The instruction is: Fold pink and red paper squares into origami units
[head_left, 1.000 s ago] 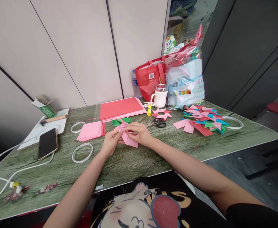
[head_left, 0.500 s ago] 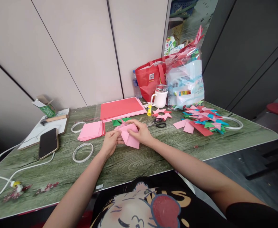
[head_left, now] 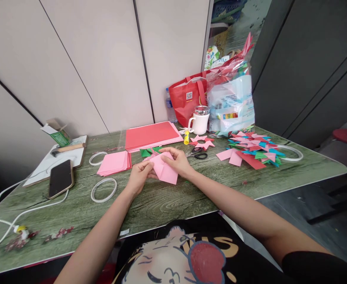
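Observation:
A folded piece of pink paper (head_left: pixel 165 171) is held just above the green wood-grain table (head_left: pixel 167 203), in front of me. My left hand (head_left: pixel 139 177) pinches its left corner. My right hand (head_left: pixel 179 161) grips its upper right edge, fingers curled over the fold. A stack of pink paper squares (head_left: pixel 114 162) lies just left of my hands, and green folded pieces (head_left: pixel 149 151) sit right behind them.
Red and pink sheets (head_left: pixel 151 135), scissors (head_left: pixel 197 154), a glue stick (head_left: pixel 186 137), a pink paper star (head_left: pixel 202 141) and a heap of coloured folded pieces (head_left: pixel 254 149) lie beyond. A phone (head_left: pixel 60 178), white rings (head_left: pixel 103 189), a cable, mug (head_left: pixel 200 119) and bags stand around.
The pink paper has been opened and turned slightly, its flap now spread wider to the right. My right hand shifted up along the paper's edge; the left hand stayed put.

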Demonstrator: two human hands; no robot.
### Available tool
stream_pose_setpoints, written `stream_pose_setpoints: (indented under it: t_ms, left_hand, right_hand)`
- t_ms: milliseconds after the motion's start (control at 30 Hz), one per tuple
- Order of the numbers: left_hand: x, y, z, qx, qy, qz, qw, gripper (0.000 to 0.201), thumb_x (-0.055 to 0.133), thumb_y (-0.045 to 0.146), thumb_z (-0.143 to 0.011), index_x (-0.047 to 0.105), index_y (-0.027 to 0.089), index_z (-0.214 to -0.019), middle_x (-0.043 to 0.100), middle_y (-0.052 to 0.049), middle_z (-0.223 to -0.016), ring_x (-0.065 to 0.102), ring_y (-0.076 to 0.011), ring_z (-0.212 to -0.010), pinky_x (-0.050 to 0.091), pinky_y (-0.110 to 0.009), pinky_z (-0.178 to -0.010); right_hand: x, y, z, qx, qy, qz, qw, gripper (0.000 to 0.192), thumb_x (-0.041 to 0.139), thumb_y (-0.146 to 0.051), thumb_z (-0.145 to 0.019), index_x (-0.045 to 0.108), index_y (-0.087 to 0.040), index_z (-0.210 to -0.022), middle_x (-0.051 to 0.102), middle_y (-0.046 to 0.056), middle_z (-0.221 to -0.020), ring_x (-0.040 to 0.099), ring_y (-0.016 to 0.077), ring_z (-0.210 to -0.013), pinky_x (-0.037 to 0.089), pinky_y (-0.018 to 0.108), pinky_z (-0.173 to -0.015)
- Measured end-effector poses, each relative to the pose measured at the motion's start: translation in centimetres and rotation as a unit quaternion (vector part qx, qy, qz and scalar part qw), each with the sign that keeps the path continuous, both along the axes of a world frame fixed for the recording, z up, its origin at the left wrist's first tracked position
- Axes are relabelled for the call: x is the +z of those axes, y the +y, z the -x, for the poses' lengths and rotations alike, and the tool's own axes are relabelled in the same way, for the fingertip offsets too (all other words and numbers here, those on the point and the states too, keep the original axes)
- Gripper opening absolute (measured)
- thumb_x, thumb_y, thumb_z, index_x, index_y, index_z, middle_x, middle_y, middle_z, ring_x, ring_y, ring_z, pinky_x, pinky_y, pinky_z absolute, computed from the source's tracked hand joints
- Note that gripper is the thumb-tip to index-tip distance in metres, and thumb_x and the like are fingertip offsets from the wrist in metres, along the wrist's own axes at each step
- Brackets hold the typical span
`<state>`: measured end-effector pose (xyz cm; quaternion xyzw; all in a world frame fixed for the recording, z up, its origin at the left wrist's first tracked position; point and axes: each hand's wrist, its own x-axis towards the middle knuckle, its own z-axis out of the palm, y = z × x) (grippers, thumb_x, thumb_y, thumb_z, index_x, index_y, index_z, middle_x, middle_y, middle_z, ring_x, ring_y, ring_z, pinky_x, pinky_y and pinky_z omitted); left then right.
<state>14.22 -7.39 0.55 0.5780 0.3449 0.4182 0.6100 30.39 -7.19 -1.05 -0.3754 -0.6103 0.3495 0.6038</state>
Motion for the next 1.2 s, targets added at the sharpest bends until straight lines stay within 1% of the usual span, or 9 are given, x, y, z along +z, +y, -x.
stream_pose_setpoints:
  t_ms: [100, 233, 400, 500, 600, 733, 867, 1067, 1200]
  left_hand:
    - [0.04, -0.07, -0.08, 0.001, 0.005, 0.001, 1.000, 0.024, 0.062, 0.033, -0.068, 0.063, 0.011, -0.078, 0.066, -0.003, -0.063, 0.063, -0.0161, -0.056, 0.052, -0.027, -0.051]
    - [-0.07, -0.11, -0.17, 0.011, 0.009, 0.007, 1.000, 0.024, 0.062, 0.033, -0.068, 0.062, 0.011, -0.075, 0.066, -0.003, -0.062, 0.063, -0.0168, -0.057, 0.053, -0.027, -0.051]
    - [-0.19, 0.00, -0.16, 0.025, 0.005, 0.017, 1.000, 0.026, 0.063, 0.033, -0.066, 0.063, 0.011, -0.078, 0.066, -0.003, -0.062, 0.063, -0.0175, -0.056, 0.052, -0.028, -0.051]
    - [-0.18, 0.07, -0.11, 0.039, -0.007, 0.015, 0.999, 0.025, 0.064, 0.033, -0.065, 0.064, 0.011, -0.077, 0.066, -0.002, -0.062, 0.063, -0.0176, -0.056, 0.052, -0.028, -0.051]
    - [-0.12, 0.05, -0.09, 0.044, -0.024, 0.010, 0.999, 0.023, 0.064, 0.032, -0.065, 0.064, 0.011, -0.076, 0.067, -0.002, -0.064, 0.064, -0.0178, -0.057, 0.051, -0.028, -0.051]
    - [-0.04, -0.02, -0.13, 0.042, -0.041, 0.007, 0.998, 0.026, 0.064, 0.034, -0.065, 0.065, 0.011, -0.078, 0.068, -0.005, -0.070, 0.065, -0.0204, -0.065, 0.052, -0.030, -0.055]
    - [-0.01, -0.08, -0.20, 0.043, -0.059, 0.013, 0.997, 0.032, 0.062, 0.039, -0.066, 0.065, 0.010, -0.081, 0.069, -0.008, -0.072, 0.065, -0.0217, -0.069, 0.052, -0.032, -0.059]
    - [-0.15, -0.02, -0.13, 0.067, -0.045, -0.005, 0.997, 0.030, 0.065, 0.038, -0.064, 0.067, 0.012, -0.080, 0.069, -0.004, -0.068, 0.065, -0.0220, -0.067, 0.051, -0.031, -0.056]
    - [-0.45, 0.22, -0.08, 0.088, -0.049, -0.015, 0.995, 0.030, 0.064, 0.036, -0.065, 0.067, 0.012, -0.083, 0.069, -0.004, -0.072, 0.065, -0.0219, -0.068, 0.051, -0.030, -0.054]
  right_hand:
    - [-0.01, -0.06, 0.07, -0.008, 0.021, -0.004, 1.000, 0.036, 0.060, -0.024, -0.069, 0.054, -0.016, -0.104, 0.062, 0.001, -0.075, 0.056, 0.0120, -0.064, 0.044, 0.023, -0.059]
    - [0.02, -0.19, 0.10, -0.024, 0.002, -0.023, 0.999, 0.029, 0.062, -0.024, -0.068, 0.057, -0.015, -0.095, 0.063, 0.003, -0.080, 0.058, 0.0130, -0.068, 0.045, 0.024, -0.061]
    - [0.21, -0.64, 0.14, -0.064, -0.078, -0.107, 0.989, 0.017, 0.060, -0.022, -0.070, 0.061, -0.016, -0.086, 0.065, 0.004, -0.084, 0.060, 0.0154, -0.076, 0.046, 0.027, -0.068]
    - [0.26, -0.94, 0.27, -0.058, -0.149, -0.169, 0.972, 0.010, 0.057, -0.021, -0.074, 0.064, -0.018, -0.081, 0.066, 0.004, -0.082, 0.059, 0.0162, -0.079, 0.046, 0.029, -0.073]
    - [0.02, -0.92, 0.32, -0.046, -0.199, -0.212, 0.956, 0.011, 0.058, -0.020, -0.074, 0.065, -0.021, -0.081, 0.065, 0.004, -0.087, 0.057, 0.0172, -0.086, 0.045, 0.031, -0.078]
    - [-0.48, -0.58, 0.24, -0.044, -0.220, -0.216, 0.950, 0.015, 0.060, -0.018, -0.072, 0.066, -0.024, -0.085, 0.063, 0.004, -0.095, 0.055, 0.0183, -0.091, 0.044, 0.033, -0.079]
    - [-0.60, -0.47, 0.17, -0.038, -0.220, -0.216, 0.950, 0.017, 0.060, -0.018, -0.072, 0.066, -0.024, -0.086, 0.061, 0.005, -0.096, 0.055, 0.0183, -0.091, 0.044, 0.033, -0.080]
    - [-0.55, -0.46, 0.17, -0.029, -0.244, -0.241, 0.939, 0.021, 0.061, -0.018, -0.071, 0.066, -0.024, -0.090, 0.060, 0.005, -0.095, 0.054, 0.0180, -0.090, 0.044, 0.033, -0.079]
    - [-0.58, -0.41, 0.24, -0.030, -0.241, -0.245, 0.939, 0.020, 0.062, -0.020, -0.069, 0.065, -0.023, -0.089, 0.060, 0.005, -0.095, 0.054, 0.0177, -0.091, 0.044, 0.033, -0.080]
